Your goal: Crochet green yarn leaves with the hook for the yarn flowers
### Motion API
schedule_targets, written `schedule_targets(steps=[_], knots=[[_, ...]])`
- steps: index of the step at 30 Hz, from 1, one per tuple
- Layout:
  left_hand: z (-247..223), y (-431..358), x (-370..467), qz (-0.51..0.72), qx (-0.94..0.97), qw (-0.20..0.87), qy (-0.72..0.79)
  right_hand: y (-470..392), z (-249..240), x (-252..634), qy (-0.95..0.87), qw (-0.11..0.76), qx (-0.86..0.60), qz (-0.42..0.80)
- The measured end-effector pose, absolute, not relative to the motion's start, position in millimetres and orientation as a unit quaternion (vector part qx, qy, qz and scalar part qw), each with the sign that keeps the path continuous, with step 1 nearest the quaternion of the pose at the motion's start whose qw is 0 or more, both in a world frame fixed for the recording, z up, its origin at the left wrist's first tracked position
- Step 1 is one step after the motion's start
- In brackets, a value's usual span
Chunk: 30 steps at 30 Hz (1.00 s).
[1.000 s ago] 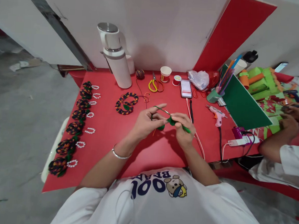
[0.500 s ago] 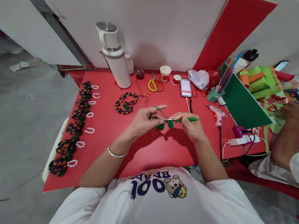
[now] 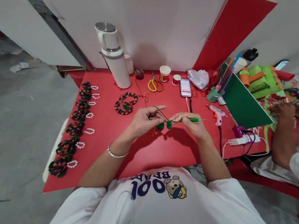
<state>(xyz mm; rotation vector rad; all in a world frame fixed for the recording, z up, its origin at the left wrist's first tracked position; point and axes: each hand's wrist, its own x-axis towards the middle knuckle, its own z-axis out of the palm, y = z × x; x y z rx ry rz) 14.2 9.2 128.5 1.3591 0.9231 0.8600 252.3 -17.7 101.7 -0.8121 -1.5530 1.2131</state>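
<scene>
My left hand (image 3: 146,120) pinches a small piece of green crochet (image 3: 168,124) over the middle of the table. A strand of green yarn (image 3: 160,112) runs from its raised index finger down to the piece. Closed around the green handle of a crochet hook (image 3: 194,119) is my right hand (image 3: 192,125), and the hook's tip meets the green piece. Beyond my left hand lies a braided loop of dark multicoloured yarn (image 3: 121,108) with a green bit inside it.
Rolled multicoloured yarn pieces (image 3: 73,128) and bead rings (image 3: 89,131) line the left edge. Behind stand a white flask (image 3: 117,64), scissors (image 3: 153,84), a paper cup (image 3: 164,73) and a phone (image 3: 186,88). A pink glue gun (image 3: 218,115) and power strip (image 3: 242,140) lie right, near a co-worker's hands (image 3: 285,110).
My right hand has drawn the crochet hook slightly to the right, away from my left fingers. The co-worker's hands have shifted left.
</scene>
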Motion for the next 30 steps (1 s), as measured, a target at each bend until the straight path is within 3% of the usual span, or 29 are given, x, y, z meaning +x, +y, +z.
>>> schedule_targets(steps=[18,25,30], knots=[[129.2,10.0,14.5,0.393,0.612,0.562,0.394,-31.8,115.4,241.3,-0.703,0.486,-0.349,0.384],[127.5,5.5,22.4,0.444,0.525,0.607,0.398,-48.5,111.0,223.8,-0.786,0.470,-0.373,0.150],[124.8,1.4,27.1,0.442,0.389,0.730,0.348,-59.1,87.7,198.2,-0.759,0.507,-0.403,-0.067]])
